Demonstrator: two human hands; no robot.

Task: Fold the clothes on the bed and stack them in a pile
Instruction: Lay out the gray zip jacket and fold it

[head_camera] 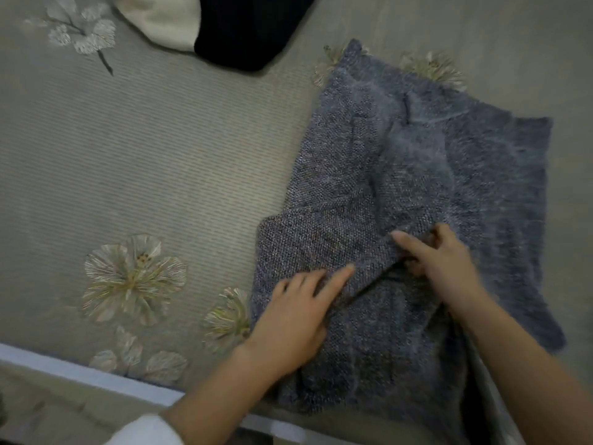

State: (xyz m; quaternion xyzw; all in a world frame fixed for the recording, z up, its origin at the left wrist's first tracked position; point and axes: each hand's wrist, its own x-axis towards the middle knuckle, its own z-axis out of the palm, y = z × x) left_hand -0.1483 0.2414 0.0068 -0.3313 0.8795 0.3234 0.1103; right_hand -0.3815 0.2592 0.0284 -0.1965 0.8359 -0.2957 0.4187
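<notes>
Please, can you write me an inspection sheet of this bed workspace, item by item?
Surface: bedspread, grey with stitched flowers, lying smooth.
Job's things: sweater, blue-grey knit, creased and partly folded; white garment and black garment side by side at the far edge.
Clutter: nothing seen.
Grippers: left hand flat on the sweater; right hand grips a fold of it.
Cables: nothing seen.
Surroundings: white strip along the near side.

Top edge crops the black garment (250, 30) and white garment (163, 22); the sweater (417, 155) hides right hand (444, 261) fingertips.
</notes>
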